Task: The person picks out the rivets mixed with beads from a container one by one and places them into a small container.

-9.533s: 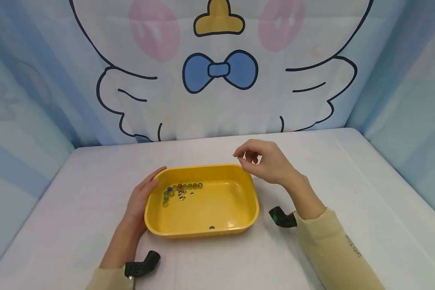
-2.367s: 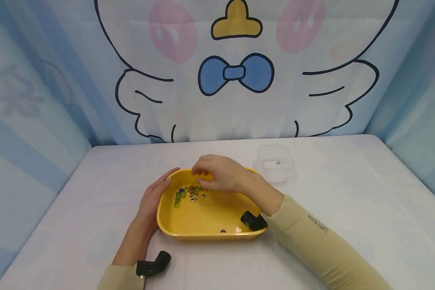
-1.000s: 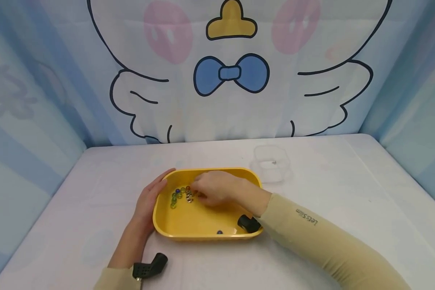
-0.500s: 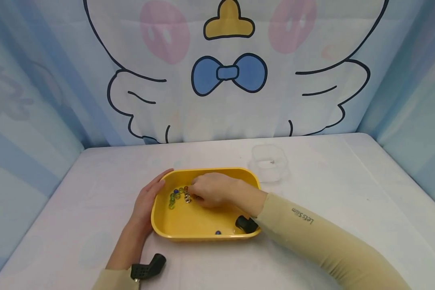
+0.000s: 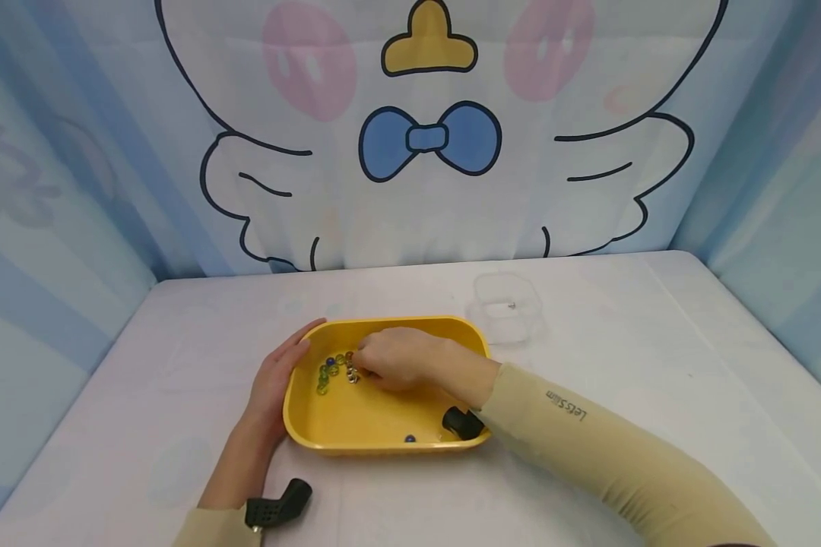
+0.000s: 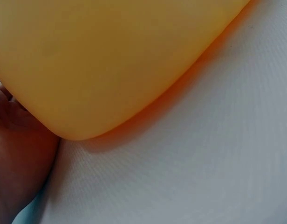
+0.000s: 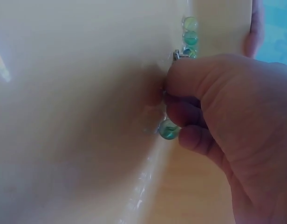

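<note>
small silvery pieces lie in a loose cluster left of the centre of the head frame, on the floor of a yellow tray, close beside glass marbles. most of the marbles in sight are green; one is blue and one orange. a lone blue marble sits apart from them, by the tray's near wall in the lower centre.

the right hand reaches down into the middle of the tray. its grip is curled, thumb and fingers bent in by the cluster; whether it pinches a piece is hidden. in the right wrist view one silvery piece shows right at the thumb tip, with marbles above and below.

the left hand rests against the tray's left wall, its grip loose, fingers laid along the outside and the thumb by the rim.

toward the upper right of the tray stands a clear plastic container, with a tiny silvery item in its middle. white cloth covers the worktop; behind it hangs a printed backdrop with a blue bow.
</note>
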Tool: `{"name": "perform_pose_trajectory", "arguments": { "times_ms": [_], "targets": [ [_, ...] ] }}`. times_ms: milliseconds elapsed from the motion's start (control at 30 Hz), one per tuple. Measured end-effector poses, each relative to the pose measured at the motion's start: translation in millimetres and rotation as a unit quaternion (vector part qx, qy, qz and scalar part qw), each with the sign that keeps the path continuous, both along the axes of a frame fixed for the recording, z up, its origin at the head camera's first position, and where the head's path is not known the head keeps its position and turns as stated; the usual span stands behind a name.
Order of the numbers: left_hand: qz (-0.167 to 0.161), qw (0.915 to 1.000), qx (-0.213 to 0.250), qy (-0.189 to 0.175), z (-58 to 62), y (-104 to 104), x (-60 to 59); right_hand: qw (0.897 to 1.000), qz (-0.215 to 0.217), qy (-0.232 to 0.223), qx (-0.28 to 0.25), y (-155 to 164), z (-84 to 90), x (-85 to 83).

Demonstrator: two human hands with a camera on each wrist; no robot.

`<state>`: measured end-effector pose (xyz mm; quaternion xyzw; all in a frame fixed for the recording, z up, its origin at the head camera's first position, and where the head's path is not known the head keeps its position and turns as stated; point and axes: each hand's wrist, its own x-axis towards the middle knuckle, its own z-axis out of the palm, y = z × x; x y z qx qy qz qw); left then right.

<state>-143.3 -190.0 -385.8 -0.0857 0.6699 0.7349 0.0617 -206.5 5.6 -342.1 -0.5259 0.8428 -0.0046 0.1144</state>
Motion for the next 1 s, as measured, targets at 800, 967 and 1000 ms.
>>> {"name": "perform_pose_trajectory", "arguments": {
  "times_ms": [800, 967, 1000],
  "targets": [
    [-0.001, 1.0000, 0.005, 0.008, 1.8, 0, 0.2, 0.993, -0.024, -0.046, -0.110, 13, 9.8, -2.4],
    [0.000, 1.0000, 0.000, 0.005, 0.4, 0, -0.2, 0.987, -0.027, -0.045, -0.149, 19, 13.7, -2.1],
    [0.000, 1.0000, 0.000, 0.004, 0.1, 0, -0.2, 0.986, -0.025, -0.044, -0.157, 20, 14.4, -1.9]
  ]
}}
